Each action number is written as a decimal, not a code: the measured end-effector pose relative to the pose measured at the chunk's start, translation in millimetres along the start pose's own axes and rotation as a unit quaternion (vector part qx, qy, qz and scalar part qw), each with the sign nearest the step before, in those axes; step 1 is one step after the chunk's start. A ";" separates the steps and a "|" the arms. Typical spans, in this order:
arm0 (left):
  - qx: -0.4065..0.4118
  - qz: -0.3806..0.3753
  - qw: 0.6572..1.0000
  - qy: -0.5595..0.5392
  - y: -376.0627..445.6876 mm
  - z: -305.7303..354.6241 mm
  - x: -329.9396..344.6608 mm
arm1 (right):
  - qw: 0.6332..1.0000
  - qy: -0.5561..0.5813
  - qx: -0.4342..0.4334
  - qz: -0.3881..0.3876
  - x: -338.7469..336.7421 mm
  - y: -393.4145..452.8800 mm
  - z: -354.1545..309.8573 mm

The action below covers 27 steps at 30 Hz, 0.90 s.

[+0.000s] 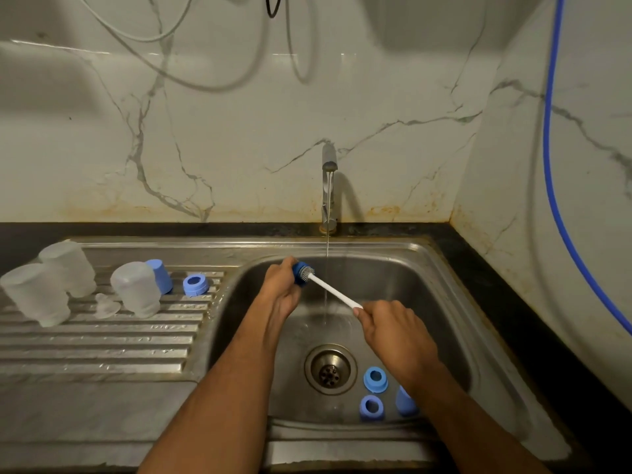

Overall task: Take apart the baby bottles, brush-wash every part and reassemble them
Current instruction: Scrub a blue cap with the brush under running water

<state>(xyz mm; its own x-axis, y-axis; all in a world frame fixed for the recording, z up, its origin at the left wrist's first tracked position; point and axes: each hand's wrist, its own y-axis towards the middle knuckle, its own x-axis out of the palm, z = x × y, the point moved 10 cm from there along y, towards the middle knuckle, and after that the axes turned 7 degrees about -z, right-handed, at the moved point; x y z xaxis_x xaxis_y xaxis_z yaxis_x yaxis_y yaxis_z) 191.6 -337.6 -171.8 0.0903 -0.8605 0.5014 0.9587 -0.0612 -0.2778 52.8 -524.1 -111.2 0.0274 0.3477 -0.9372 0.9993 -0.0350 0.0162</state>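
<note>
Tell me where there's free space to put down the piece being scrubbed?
The near drainboard, in front of the upturned bottles, is bare. Its far end is crowded. The basin's right corner holds blue rings.

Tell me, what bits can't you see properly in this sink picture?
Head view only:
- Blue part in the left hand: fingers cover most of it.
- Brush head: buried inside that part.
- Blue cap in the sink: right forearm covers half.
- Clear teat on the drainboard: too blurred for detail.
</note>
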 end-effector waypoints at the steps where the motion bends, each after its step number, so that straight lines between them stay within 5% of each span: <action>1: 0.001 -0.005 1.000 -0.012 0.8 0.3 2.2 | 1.000 -0.003 0.002 0.005 -2.4 -0.5 0.7; 23: 0.020 -0.022 0.999 0.043 3.2 2.2 3.7 | 0.998 0.051 -0.017 -0.042 5.2 6.6 3.0; 27: 0.014 -0.043 0.999 0.010 1.6 3.9 7.0 | 0.997 0.054 -0.045 0.011 -9.9 4.4 4.9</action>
<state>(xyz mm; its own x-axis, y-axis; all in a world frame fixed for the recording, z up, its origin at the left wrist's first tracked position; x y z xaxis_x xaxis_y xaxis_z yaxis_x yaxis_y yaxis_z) 194.8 -341.7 -165.6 0.0016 -0.8621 0.5068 0.9699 -0.1222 -0.2109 56.8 -532.3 -103.6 0.0463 0.4473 -0.8932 0.9967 0.0392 0.0713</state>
